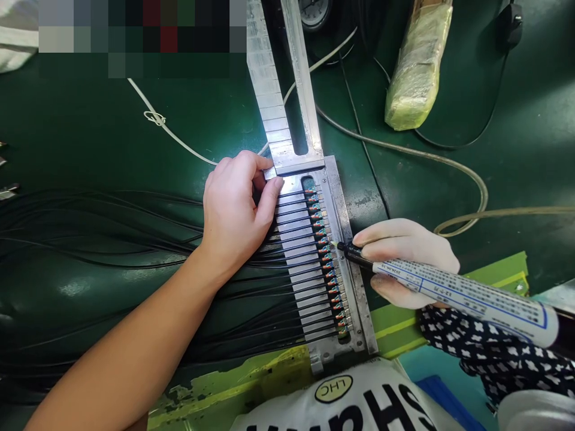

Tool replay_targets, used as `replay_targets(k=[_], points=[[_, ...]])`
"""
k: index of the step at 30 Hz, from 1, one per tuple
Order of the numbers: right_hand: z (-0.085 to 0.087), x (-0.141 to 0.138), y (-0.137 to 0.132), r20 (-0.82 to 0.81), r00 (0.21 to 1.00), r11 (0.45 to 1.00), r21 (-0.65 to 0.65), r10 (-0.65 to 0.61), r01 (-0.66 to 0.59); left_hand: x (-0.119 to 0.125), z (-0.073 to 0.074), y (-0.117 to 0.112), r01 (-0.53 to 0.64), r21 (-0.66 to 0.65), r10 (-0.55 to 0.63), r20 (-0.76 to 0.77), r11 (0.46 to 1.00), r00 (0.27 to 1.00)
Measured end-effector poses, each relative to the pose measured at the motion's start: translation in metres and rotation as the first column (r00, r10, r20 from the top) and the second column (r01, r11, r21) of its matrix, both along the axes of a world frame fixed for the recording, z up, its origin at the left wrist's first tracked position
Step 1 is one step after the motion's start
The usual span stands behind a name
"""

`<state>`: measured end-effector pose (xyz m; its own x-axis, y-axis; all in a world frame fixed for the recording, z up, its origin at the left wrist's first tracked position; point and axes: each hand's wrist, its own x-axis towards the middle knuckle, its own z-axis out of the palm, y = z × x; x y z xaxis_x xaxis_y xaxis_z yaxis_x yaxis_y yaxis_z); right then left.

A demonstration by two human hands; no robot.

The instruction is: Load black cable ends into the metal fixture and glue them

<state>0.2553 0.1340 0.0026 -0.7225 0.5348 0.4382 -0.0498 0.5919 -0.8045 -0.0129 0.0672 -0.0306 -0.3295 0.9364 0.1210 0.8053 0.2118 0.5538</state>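
Note:
A slotted metal fixture [302, 254] lies in front of me, holding a row of thin black cables [294, 254] side by side. Along its slot, the cable ends show small coloured wires and metal connectors [332, 281]. My left hand [236, 206], bare, grips the fixture's upper left corner between thumb and fingers. White covering is visible on the fingers of my right hand [404, 254], which are closed round a marker pen [462, 296] with a printed label. The pen's pale tip is at the connectors near the middle of the row; whether it touches them I cannot tell.
A long metal frame [274, 114] extends away from the fixture's top end. Loose black cables [148, 233] spread left over the green table [197, 131]. At the back right are a wrapped yellowish block [415, 78] and a beige cable [404, 146]. Yellow-green edging [251, 377] runs along the front.

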Motion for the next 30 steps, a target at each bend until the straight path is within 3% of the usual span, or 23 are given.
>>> replay_targets(k=[6, 22, 30], points=[[0.0008, 0.0008, 0.0021, 0.051, 0.999, 1.000, -0.003, 0.010, -0.010, 0.0002, 0.0005, -0.0003, -0.002, -0.005, 0.002, -0.027, 1.000, 1.000], [-0.0041, 0.0004, -0.0013, -0.044, 0.999, 0.999, 0.032, -0.018, 0.019, 0.0003, 0.0004, -0.0004, 0.000, -0.014, 0.000, 0.019, 1.000, 1.000], [0.0051, 0.0011, -0.0034, -0.040, 0.999, 0.999, 0.026, -0.024, 0.025, -0.0002, -0.0011, -0.0001, 0.005, 0.004, -0.005, 0.002, 1.000, 1.000]])
